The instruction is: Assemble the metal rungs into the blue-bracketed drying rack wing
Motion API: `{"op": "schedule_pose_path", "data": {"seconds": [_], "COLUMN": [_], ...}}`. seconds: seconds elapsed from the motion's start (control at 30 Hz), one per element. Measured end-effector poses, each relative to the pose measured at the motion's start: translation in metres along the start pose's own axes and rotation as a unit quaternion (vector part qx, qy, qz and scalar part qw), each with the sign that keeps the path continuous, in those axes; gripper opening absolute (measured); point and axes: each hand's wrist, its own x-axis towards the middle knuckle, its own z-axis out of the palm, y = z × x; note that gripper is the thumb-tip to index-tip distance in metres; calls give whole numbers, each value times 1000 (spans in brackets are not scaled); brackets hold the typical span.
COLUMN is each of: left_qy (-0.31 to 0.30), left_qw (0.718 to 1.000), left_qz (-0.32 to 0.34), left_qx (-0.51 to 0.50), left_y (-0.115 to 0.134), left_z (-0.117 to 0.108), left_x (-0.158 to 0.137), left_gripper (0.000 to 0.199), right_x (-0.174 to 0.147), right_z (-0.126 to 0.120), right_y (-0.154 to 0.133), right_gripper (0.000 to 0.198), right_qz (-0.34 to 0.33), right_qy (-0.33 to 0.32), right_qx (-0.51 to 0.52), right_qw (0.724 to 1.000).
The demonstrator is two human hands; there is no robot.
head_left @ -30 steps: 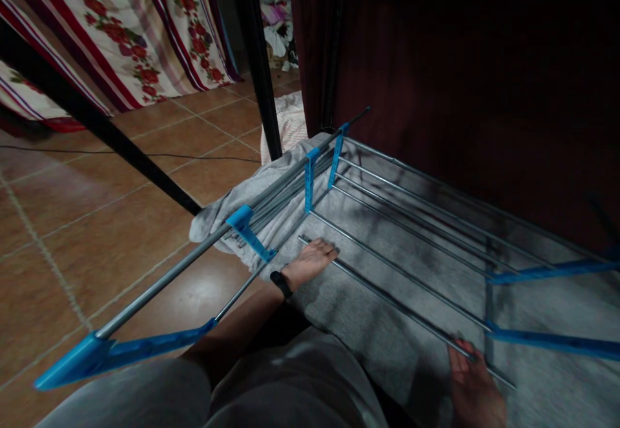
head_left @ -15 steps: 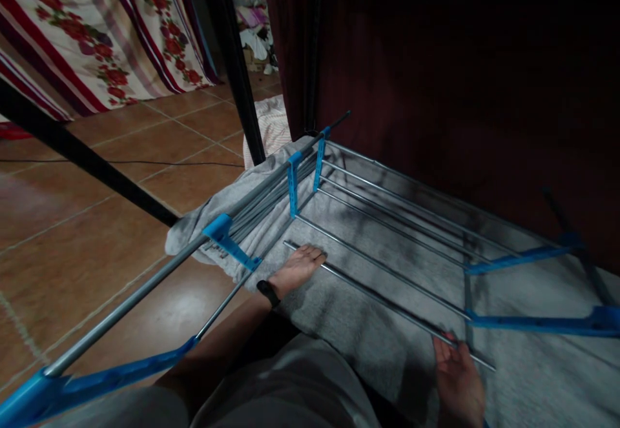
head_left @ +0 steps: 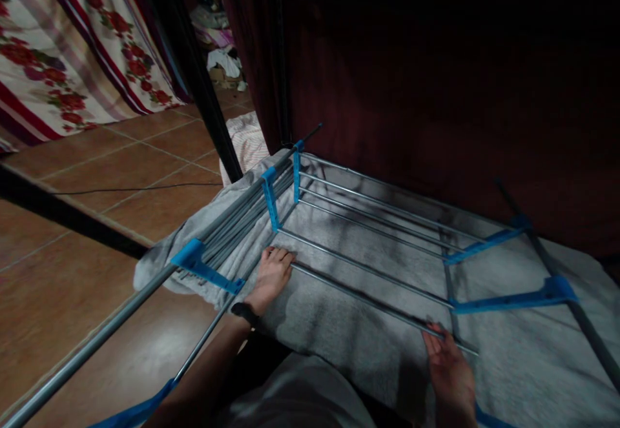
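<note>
I grasp one loose metal rod [head_left: 358,294] over the grey blanket [head_left: 310,318], left hand [head_left: 275,274] near one end, right hand [head_left: 449,363] near the other, whose tip pokes past my fingers into open room. One fitted bar [head_left: 368,268] runs just beside it. Three blue brackets [head_left: 191,257] line one rail [head_left: 106,334]; tiled floor [head_left: 150,163] lies past the blanket's left edge.
</note>
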Motion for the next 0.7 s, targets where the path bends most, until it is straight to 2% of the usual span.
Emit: {"op": "schedule_pose_path", "data": {"seconds": [0.13,0.27,0.43,0.5,0.6,0.67,0.7], "left_qy": [66,114,109,122,162,170,166], "left_qw": [996,979,938,903,807,751,741], "left_qz": [-58,-114,-208,-262,-336,-338,-324], "left_qx": [-34,-122,-253,-318,-458,-541,-564], "left_y": [-17,-34,-37,-31,-17,-9,-7], "left_z": [10,18,14,8,-5,-15,-21], "left_x": [0,9,20,22,23,23,22], "left_gripper": [31,33,34,31,29,27,26], "right_x": [-11,-23,-28,-28,-29,-29,-30], "right_z": [14,34,46,48,51,54,55], "right_y": [-3,-13,-20,-21,-22,-23,-23], "right_gripper": [18,23,31,32,31,32,32], "right_qz": [27,31,15,8,4,4,3], "right_qy": [98,82,69,68,73,71,67], "right_qx": [68,127,172,181,191,195,196], "right_qw": [992,988,983,981,979,978,978]}}
